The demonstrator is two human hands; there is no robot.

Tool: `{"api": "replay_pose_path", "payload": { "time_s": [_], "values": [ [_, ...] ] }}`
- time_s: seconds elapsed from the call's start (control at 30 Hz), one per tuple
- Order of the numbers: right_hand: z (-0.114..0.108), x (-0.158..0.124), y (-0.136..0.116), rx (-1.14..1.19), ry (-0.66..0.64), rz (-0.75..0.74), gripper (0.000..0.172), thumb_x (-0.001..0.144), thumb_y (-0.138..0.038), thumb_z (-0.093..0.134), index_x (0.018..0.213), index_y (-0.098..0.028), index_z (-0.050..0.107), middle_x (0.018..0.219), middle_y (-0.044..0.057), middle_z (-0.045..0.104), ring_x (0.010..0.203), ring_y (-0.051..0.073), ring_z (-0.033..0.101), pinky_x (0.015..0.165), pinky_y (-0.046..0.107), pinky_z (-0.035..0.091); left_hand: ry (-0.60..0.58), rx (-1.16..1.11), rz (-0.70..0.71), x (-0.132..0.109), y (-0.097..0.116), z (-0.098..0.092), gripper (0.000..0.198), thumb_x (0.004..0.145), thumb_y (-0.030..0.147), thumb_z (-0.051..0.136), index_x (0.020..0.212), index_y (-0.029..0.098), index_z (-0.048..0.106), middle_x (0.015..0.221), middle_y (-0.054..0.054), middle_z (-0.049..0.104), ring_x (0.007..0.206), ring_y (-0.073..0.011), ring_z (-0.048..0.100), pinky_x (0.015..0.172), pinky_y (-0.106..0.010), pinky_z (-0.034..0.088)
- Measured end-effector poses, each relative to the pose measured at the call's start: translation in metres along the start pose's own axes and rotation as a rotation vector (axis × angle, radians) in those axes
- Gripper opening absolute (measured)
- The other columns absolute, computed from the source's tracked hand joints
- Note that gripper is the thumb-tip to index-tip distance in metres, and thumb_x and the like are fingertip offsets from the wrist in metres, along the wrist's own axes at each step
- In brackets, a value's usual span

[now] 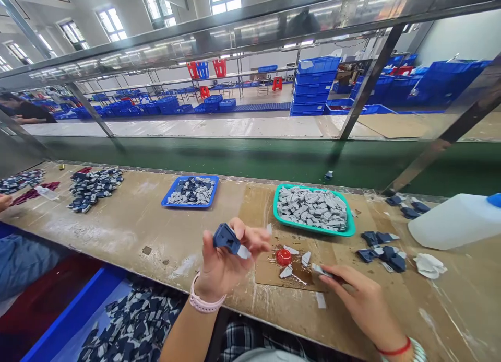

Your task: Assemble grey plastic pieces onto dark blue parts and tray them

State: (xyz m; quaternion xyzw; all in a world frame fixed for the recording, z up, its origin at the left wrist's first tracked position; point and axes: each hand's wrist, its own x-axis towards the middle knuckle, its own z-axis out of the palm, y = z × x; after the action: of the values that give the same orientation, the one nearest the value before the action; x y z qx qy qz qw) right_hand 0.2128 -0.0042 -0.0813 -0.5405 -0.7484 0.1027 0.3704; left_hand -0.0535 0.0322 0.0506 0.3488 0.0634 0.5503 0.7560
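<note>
My left hand (221, 278) is raised above the table's front edge, its thumb and fingers closed on a dark blue plastic part (226, 238) with a pale tip. My right hand (360, 296) is low over the cardboard, pinching a small light grey piece (318, 269); something dark shows between those fingers, too hidden to name. Beside it, a round red cap (284, 256) sits on a wet, stained cardboard sheet (268, 279). Several loose grey pieces (306, 258) lie around the cap.
Behind the hands stand a green tray (354, 229) of grey pieces and a blue tray (164, 201) of mixed pieces. Blue parts (392, 258), crumpled tissue (429, 265) and a white jug (450, 223) are at right. A large blue bin (74, 320) is below left; another person's hand (4, 201) is far left.
</note>
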Motion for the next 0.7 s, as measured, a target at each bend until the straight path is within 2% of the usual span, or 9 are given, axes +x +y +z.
{"api": "replay_pose_path", "payload": {
  "time_s": [0.07, 0.1, 0.23, 0.3, 0.43, 0.53, 0.6, 0.7],
  "values": [
    [0.007, 0.005, -0.009, 0.036, 0.010, 0.024, 0.030, 0.093, -0.041, 0.048, 0.092, -0.019, 0.069, 0.089, 0.005, 0.072, 0.079, 0.018, 0.069, 0.071, 0.029, 0.058, 0.092, 0.058, -0.038, -0.008, -0.007, -0.021, 0.035, 0.080, 0.053, 0.063, 0.086, 0.019, 0.058, 0.066, 0.002, 0.058, 0.064, -0.0128, 0.056, 0.068, -0.026, 0.046],
    [0.012, 0.006, -0.012, 0.047, 0.013, 0.032, 0.031, 0.094, -0.039, 0.047, 0.093, -0.018, 0.069, 0.090, 0.006, 0.072, 0.080, 0.018, 0.069, 0.072, 0.030, 0.057, 0.160, 0.108, -0.076, -0.014, -0.011, -0.032, 0.033, 0.079, 0.049, 0.066, 0.088, 0.018, 0.057, 0.062, 0.003, 0.053, 0.056, -0.0102, 0.051, 0.062, -0.023, 0.043],
    [0.029, 0.001, -0.019, 0.059, -0.021, 0.044, 0.029, 0.095, -0.034, 0.045, 0.093, -0.016, 0.069, 0.087, 0.007, 0.070, 0.078, 0.018, 0.067, 0.070, 0.030, 0.057, 0.512, 0.317, -0.275, -0.044, -0.026, -0.074, 0.038, 0.076, 0.045, 0.072, 0.095, 0.015, 0.058, 0.061, 0.003, 0.048, 0.053, -0.0074, 0.044, 0.053, -0.019, 0.034],
    [0.035, -0.003, -0.022, 0.029, -0.032, 0.025, 0.029, 0.096, -0.031, 0.045, 0.090, -0.016, 0.069, 0.083, 0.008, 0.068, 0.075, 0.018, 0.065, 0.067, 0.030, 0.055, 0.610, 0.343, -0.320, -0.059, -0.031, -0.087, 0.040, 0.074, 0.047, 0.072, 0.091, 0.013, 0.059, 0.059, 0.004, 0.047, 0.052, -0.0068, 0.043, 0.053, -0.018, 0.033],
    [0.038, -0.007, -0.028, -0.070, -0.063, -0.042, 0.033, 0.097, -0.027, 0.039, 0.086, -0.016, 0.068, 0.080, 0.008, 0.065, 0.072, 0.019, 0.061, 0.063, 0.031, 0.052, 0.645, 0.419, -0.305, -0.074, -0.036, -0.096, 0.037, 0.075, 0.048, 0.071, 0.082, 0.015, 0.055, 0.072, 0.002, 0.055, 0.054, -0.0059, 0.045, 0.056, -0.019, 0.034],
    [0.034, -0.003, -0.028, -0.005, -0.112, -0.004, 0.037, 0.098, -0.030, 0.037, 0.084, -0.018, 0.070, 0.078, 0.008, 0.065, 0.070, 0.018, 0.061, 0.063, 0.031, 0.051, 0.562, 0.606, -0.323, -0.073, -0.039, -0.096, 0.038, 0.076, 0.051, 0.068, 0.079, 0.016, 0.054, 0.071, 0.002, 0.054, 0.052, -0.0063, 0.043, 0.053, -0.020, 0.032],
    [0.028, 0.002, -0.024, 0.153, -0.127, 0.125, 0.036, 0.096, -0.037, 0.042, 0.088, -0.018, 0.071, 0.080, 0.008, 0.067, 0.072, 0.018, 0.062, 0.064, 0.029, 0.051, 0.488, 0.718, -0.357, -0.067, -0.041, -0.094, 0.038, 0.079, 0.053, 0.064, 0.081, 0.016, 0.053, 0.062, 0.004, 0.045, 0.051, -0.0070, 0.036, 0.051, -0.020, 0.027],
    [0.020, 0.010, -0.018, 0.468, -0.170, 0.433, 0.037, 0.086, -0.049, 0.055, 0.092, -0.017, 0.073, 0.078, 0.007, 0.068, 0.066, 0.016, 0.062, 0.056, 0.026, 0.051, 0.438, 0.852, -0.386, -0.055, -0.047, -0.088, 0.036, 0.084, 0.052, 0.058, 0.096, 0.019, 0.055, 0.067, 0.004, 0.040, 0.059, -0.0092, 0.034, 0.055, -0.021, 0.026]
  ]
}}
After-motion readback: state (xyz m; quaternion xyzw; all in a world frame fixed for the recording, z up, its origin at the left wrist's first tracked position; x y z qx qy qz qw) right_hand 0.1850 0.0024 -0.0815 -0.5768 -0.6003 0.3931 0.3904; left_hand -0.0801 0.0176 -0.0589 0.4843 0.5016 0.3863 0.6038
